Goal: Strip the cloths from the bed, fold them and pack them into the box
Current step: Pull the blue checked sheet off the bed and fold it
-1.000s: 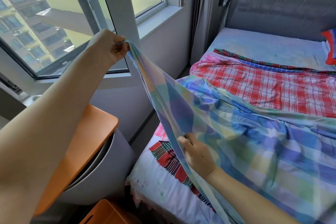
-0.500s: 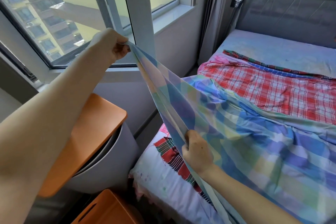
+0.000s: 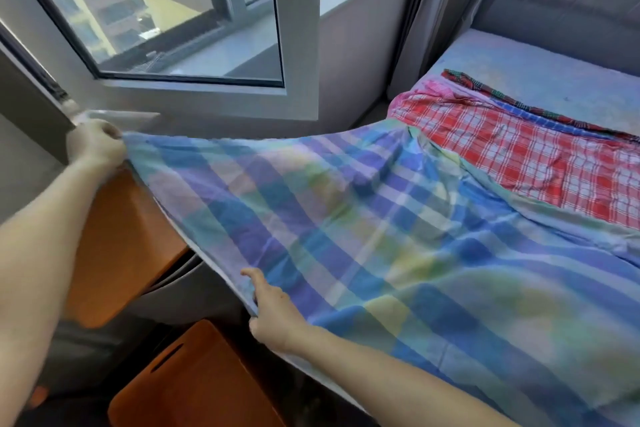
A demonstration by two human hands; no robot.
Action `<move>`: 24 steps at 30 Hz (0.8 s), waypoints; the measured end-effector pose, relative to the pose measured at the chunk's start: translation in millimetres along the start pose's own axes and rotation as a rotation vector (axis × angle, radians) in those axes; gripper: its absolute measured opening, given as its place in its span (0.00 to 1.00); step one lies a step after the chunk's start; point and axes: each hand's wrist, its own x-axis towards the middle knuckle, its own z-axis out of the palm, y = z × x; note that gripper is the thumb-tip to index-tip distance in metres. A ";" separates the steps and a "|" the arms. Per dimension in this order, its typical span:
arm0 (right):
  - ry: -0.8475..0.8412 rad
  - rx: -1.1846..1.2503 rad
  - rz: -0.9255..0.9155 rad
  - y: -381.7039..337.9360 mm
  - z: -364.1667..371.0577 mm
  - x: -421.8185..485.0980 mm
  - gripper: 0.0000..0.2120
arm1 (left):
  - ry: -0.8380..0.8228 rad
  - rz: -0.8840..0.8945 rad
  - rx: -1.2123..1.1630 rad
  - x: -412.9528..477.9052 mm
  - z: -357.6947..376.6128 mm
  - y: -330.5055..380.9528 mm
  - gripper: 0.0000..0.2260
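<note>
Blue plaid cloth (image 3: 381, 225), L hand (image 3: 93, 146) grips corner, R hand (image 3: 273, 308) pinches edge, orange box (image 3: 194, 378) below, inside hidden

Blue, green and yellow plaid cloth (image 3: 398, 236): rumpled, spread over the bed (image 3: 554, 87), near edge lifted and stretched taut. Red-and-white checked cloth (image 3: 519, 163): wrinkled, flat, partly under it. Orange box (image 3: 194, 381): beside the bed.

Two hands (image 3: 95, 146) (image 3: 273, 315); one bed (image 3: 554, 80)

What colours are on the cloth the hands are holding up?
Blue, purple, green and yellow checks on the soft plaid cloth, head view.
</note>
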 end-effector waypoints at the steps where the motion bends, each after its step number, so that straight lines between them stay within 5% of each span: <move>1: -0.003 0.007 0.043 4.8 6.0 3.5 0.36 | -0.005 -0.031 0.009 -7.6 7.1 -10.9 0.08; 6: -0.021 0.005 0.156 27.8 24.3 20.3 0.28 | -0.046 -0.199 -0.023 -88.2 46.2 -40.3 0.08; 10: -0.024 0.017 0.189 44.6 37.3 26.8 0.25 | -0.613 -0.503 -0.154 -201.9 88.3 -44.5 0.27; 13: 0.007 0.056 0.164 48.7 46.9 25.5 0.21 | -0.874 -0.710 -0.353 -254.2 126.6 -52.1 0.28; 17: 0.044 0.181 0.160 57.8 53.6 14.5 0.19 | -0.635 -0.856 -0.748 -265.9 162.8 -38.5 0.11; 21: 0.134 0.234 0.125 91.1 45.5 -18.2 0.23 | -0.369 -0.744 -0.572 -263.1 183.0 -30.0 0.07; 24: 0.139 0.148 0.263 159.3 34.2 -62.1 0.16 | -0.303 -0.707 -0.499 -265.6 194.4 -32.5 0.11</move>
